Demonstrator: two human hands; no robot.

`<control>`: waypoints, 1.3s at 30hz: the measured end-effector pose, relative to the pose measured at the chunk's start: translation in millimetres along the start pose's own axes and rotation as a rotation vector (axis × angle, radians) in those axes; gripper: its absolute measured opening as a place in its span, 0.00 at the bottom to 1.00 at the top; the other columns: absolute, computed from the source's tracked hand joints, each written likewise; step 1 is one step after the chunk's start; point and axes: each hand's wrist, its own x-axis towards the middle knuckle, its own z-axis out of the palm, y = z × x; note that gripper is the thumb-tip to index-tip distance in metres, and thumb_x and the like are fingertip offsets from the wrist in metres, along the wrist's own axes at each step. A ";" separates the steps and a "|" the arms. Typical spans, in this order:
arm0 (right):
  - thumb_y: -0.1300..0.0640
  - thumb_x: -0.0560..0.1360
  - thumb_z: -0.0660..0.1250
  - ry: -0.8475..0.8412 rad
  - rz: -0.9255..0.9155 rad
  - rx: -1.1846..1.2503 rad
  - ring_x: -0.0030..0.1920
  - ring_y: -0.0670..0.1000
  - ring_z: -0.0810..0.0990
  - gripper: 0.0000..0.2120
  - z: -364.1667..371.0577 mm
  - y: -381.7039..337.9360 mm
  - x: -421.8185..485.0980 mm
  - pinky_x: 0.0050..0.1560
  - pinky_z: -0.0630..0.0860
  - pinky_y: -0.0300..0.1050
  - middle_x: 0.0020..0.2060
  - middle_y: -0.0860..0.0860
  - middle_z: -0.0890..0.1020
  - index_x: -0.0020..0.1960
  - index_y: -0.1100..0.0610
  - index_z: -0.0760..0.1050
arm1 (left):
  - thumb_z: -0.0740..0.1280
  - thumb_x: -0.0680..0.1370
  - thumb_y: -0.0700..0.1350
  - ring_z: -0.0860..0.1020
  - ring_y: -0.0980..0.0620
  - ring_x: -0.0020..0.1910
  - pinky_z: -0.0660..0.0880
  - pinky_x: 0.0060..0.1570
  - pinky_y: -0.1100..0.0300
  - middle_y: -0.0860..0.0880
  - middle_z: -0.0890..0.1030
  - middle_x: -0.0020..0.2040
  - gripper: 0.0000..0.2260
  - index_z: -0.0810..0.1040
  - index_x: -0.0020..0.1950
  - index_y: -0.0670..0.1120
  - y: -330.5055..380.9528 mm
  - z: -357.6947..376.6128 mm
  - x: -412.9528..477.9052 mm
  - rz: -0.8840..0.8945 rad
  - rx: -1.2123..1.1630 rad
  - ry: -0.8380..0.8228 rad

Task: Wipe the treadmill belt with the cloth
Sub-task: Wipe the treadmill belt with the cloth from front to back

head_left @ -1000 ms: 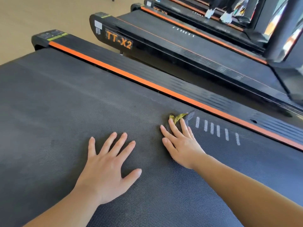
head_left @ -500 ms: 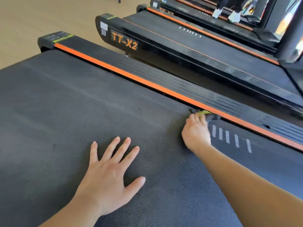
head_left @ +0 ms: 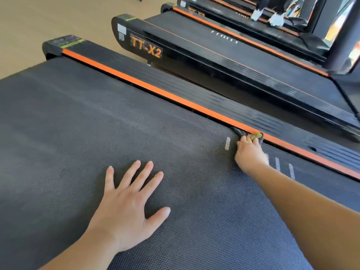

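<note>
A person leans over a textured black treadmill belt [head_left: 175,133], the right hand [head_left: 250,152] reaching to the belt's far long edge. There it holds a small dark grey cloth with a yellow-green patch [head_left: 257,135] bunched against the black side rail with its orange stripe [head_left: 175,98]. The grip is a pressed-together one: the fingers [head_left: 245,138] lie close, bent over the cloth and bearing it down on the belt; the thumb cannot be made out. Cloth and rail touch, or very nearly so.

The left hand [head_left: 128,201] lies flat on the belt with its fingers spread wide, holding nothing, well apart from the cloth and nearer the belt's near edge. It looks like a brace for the reach.

A row of short white dash marks [head_left: 227,143] on the belt runs under the right wrist. Beyond the rail stand a second black treadmill lettered TT-X2 [head_left: 146,48] and others, on a pale wooden floor [head_left: 48,16]; a pair of white shoes [head_left: 276,19] shows on a machine further off.

The belt's long axis runs parallel to the orange stripe. The cloth sits at the far limit of its width, so most of the bare belt in view lies on the near side of the grip. The next stroke probably has to come back toward the near edge or run along the rail, with the right hand alone placed to make it.
</note>
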 end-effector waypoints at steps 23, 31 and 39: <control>0.54 0.83 0.47 0.076 -0.433 0.241 0.73 0.62 0.67 0.21 12.4 -104.1 -121.3 0.72 0.68 0.62 0.66 0.59 0.74 0.60 0.62 0.75 | 0.40 0.75 0.78 0.34 0.53 0.82 0.36 0.76 0.31 0.58 0.38 0.84 0.39 0.43 0.83 0.62 2.2 -6.8 1.2 -0.030 -0.006 -0.032; 0.46 0.84 0.39 -0.102 -0.600 0.293 0.83 0.47 0.48 0.31 30.5 -87.2 -295.4 0.80 0.40 0.41 0.80 0.47 0.64 0.79 0.54 0.66 | 0.45 0.77 0.68 0.44 0.58 0.83 0.38 0.80 0.40 0.55 0.49 0.85 0.38 0.53 0.84 0.53 -7.3 -16.2 -15.7 -0.001 -0.249 0.010; 0.36 0.84 0.34 -0.138 -0.590 0.086 0.82 0.47 0.34 0.33 39.7 -75.2 -344.3 0.81 0.38 0.50 0.83 0.45 0.44 0.85 0.49 0.48 | 0.45 0.79 0.71 0.34 0.52 0.82 0.38 0.75 0.28 0.55 0.37 0.84 0.37 0.42 0.84 0.55 -28.0 -18.4 -66.8 0.061 0.043 -0.114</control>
